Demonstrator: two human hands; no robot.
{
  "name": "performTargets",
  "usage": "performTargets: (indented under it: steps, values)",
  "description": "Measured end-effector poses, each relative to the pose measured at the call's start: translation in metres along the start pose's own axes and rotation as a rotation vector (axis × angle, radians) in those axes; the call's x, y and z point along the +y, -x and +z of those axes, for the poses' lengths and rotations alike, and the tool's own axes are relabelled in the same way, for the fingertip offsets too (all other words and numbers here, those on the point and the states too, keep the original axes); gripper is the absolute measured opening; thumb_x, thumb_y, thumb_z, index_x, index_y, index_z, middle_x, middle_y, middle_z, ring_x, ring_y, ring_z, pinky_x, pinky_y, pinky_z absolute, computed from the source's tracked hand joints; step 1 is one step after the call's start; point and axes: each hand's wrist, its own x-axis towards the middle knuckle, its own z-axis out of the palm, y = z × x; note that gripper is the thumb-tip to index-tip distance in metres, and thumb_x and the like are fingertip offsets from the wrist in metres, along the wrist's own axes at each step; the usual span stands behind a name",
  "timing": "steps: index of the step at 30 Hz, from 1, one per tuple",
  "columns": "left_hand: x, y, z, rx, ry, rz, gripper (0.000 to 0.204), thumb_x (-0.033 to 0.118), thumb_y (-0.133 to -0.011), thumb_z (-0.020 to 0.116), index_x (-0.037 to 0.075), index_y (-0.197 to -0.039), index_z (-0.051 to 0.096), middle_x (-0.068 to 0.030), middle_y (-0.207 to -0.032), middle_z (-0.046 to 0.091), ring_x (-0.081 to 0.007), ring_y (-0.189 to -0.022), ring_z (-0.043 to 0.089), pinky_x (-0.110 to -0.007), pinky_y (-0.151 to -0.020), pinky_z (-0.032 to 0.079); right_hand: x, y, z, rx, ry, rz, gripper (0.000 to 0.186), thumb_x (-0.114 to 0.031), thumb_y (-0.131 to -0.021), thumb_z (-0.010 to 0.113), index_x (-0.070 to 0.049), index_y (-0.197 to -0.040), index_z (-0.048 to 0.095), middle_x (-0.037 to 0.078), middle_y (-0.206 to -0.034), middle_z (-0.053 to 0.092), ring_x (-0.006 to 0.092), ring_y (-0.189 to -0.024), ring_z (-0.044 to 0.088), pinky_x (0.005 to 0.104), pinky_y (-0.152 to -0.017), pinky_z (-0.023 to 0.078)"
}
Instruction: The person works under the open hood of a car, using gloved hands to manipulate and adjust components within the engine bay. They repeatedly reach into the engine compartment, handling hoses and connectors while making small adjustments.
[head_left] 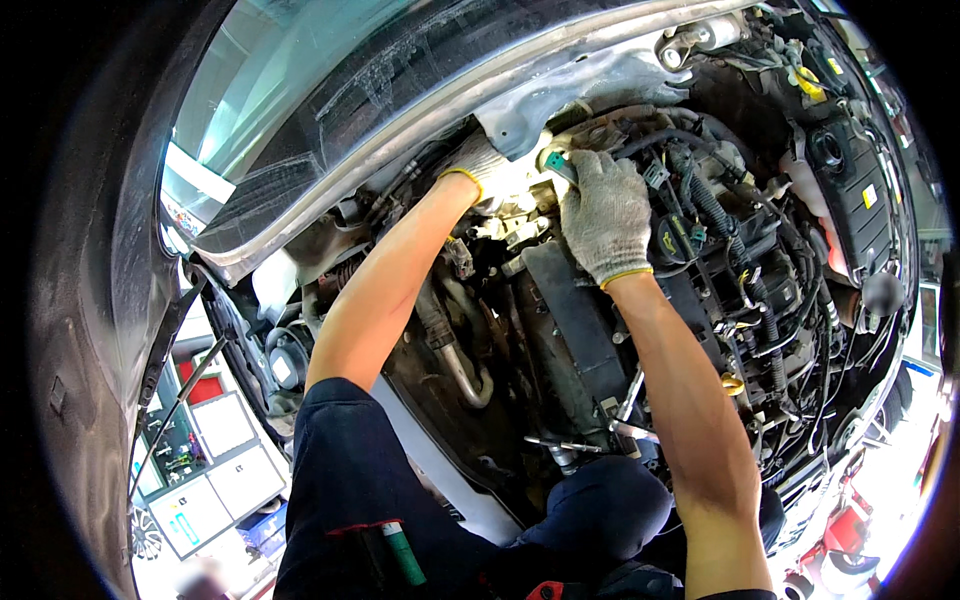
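Pinching a small green piece (559,164), probably light, stiff and best held by its sides, the right grip (608,212) sits near the engine bay (450,110)'s windscreen edge; the left grip (482,160)'s closure cannot be told.

White cabinet fronts (245,480) stand at lower left; floor (908,470) (glaringly bright) shows lower right.

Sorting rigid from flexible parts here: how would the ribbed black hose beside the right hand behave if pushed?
The ribbed black hose would probably flex, given its closely spaced ridges. It seems unlikely to roll freely, since it threads through the crowded engine. Those ridges may give the gloved right hand some grip.
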Motion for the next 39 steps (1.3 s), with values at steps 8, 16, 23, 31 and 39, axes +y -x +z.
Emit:
performTargets:
  steps: [8,16,23,31,39]
  values:
    - [-0.015,0.052,0.012,0.225,0.771,-0.345,0.028,0.028,-0.090,0.062,0.003,-0.080,0.069,-0.0187,-0.070,0.068,-0.0319,-0.063,0.068,-0.043,-0.068,0.054,-0.004,-0.002,-0.003,-0.041,-0.008,0.013,0.030,-0.016,-0.078,0.070,-0.007,-0.106,0.065,0.012,-0.099,0.066,0.0343,-0.094,0.062,0.0469,-0.085,0.051]
    - [-0.028,0.043,0.013,0.342,0.355,-0.375,0.030,0.028,-0.086,0.062,0.000,-0.089,0.071,-0.0240,-0.087,0.070,-0.0386,-0.083,0.069,-0.046,-0.077,0.054,-0.009,-0.003,-0.003,-0.050,0.011,0.007,0.030,-0.014,-0.078,0.070,-0.006,-0.106,0.064,0.013,-0.099,0.066,0.0351,-0.094,0.062,0.0469,-0.084,0.051]
    - [-0.006,0.055,-0.004,0.374,0.807,-0.499,0.042,0.037,-0.080,0.070,-0.002,-0.094,0.069,-0.0205,-0.093,0.072,-0.0318,-0.084,0.069,-0.042,-0.077,0.053,-0.003,-0.004,-0.003,-0.027,-0.006,0.003,0.028,-0.014,-0.078,0.069,-0.005,-0.104,0.065,0.014,-0.098,0.066,0.0358,-0.093,0.062,0.0476,-0.083,0.051]
    - [-0.026,0.047,0.023,0.256,0.871,-0.657,0.030,0.031,-0.087,0.071,0.001,-0.092,0.071,-0.0120,-0.087,0.073,-0.0213,-0.080,0.069,-0.039,-0.071,0.052,-0.004,-0.001,-0.003,-0.043,-0.009,0.012,0.029,-0.015,-0.079,0.069,-0.006,-0.106,0.065,0.013,-0.100,0.066,0.0352,-0.095,0.062,0.0465,-0.085,0.051]
    - [-0.014,0.038,-0.006,0.254,0.395,-0.513,0.036,0.025,-0.085,0.073,-0.002,-0.109,0.068,-0.0215,-0.103,0.072,-0.0286,-0.093,0.070,-0.040,-0.082,0.054,-0.011,-0.002,-0.003,-0.073,-0.008,0.017,0.029,-0.015,-0.079,0.070,-0.006,-0.106,0.064,0.013,-0.101,0.066,0.0347,-0.096,0.062,0.0465,-0.087,0.051]
